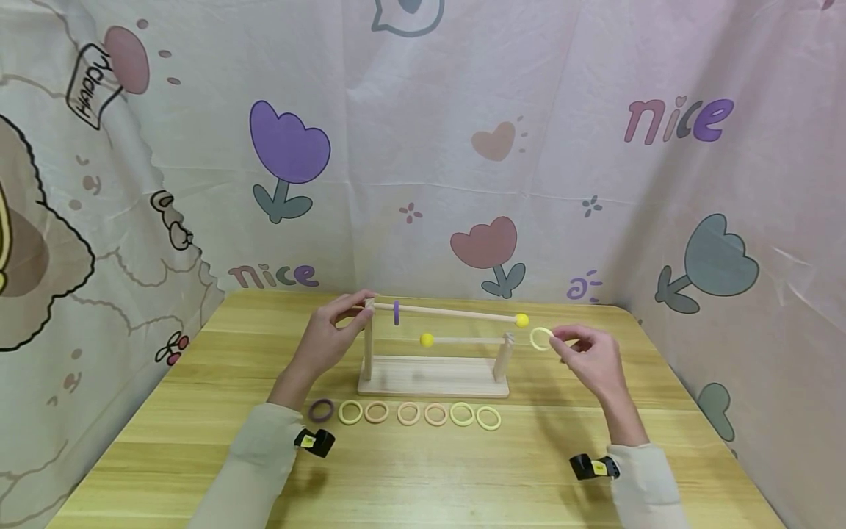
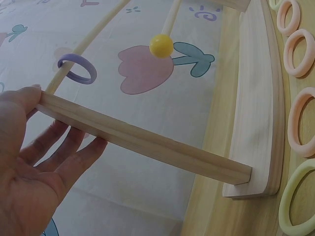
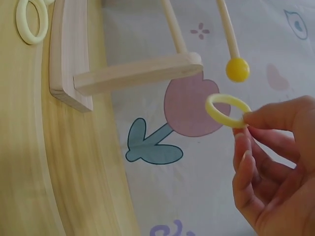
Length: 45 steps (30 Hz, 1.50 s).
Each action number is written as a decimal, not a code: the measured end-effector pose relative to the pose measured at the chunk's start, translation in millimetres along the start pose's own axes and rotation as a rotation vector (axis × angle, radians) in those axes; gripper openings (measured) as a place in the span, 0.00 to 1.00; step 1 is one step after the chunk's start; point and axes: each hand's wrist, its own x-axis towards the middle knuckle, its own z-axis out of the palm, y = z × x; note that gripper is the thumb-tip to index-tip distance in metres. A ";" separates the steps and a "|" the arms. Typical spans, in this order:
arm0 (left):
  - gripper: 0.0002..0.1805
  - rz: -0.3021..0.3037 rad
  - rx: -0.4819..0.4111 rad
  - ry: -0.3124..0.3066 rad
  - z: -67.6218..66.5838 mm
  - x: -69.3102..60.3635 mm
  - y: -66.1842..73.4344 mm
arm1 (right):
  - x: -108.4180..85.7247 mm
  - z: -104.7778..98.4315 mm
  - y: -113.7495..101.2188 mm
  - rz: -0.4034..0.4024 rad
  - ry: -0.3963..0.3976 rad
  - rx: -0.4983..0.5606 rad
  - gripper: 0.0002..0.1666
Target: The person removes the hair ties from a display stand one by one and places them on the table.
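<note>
A wooden stand (image 1: 429, 377) has an upright post at each end, each carrying a horizontal rod tipped with a yellow ball. My left hand (image 1: 330, 330) holds the top of the left post (image 2: 142, 137), thumb on one side and fingers on the other. From that post runs the upper rod (image 1: 456, 313), with a purple ring (image 2: 77, 69) hanging near its post end. Between thumb and fingertips, my right hand (image 1: 591, 358) pinches a pale yellow ring (image 3: 227, 111). It is just off the upper rod's yellow ball (image 3: 237, 70), apart from it.
In front of the stand, a row of several loose rings lies on the wooden table (image 1: 423, 477): a dark purple ring (image 1: 321, 411) at the left end, then yellow-green and peach ones (image 1: 408, 414). A printed cloth (image 1: 410, 147) hangs behind the table.
</note>
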 end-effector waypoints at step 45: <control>0.20 -0.015 -0.018 -0.007 -0.7 1.0 2.3 | 9.9 19.5 42.5 -0.200 -0.722 0.005 0.07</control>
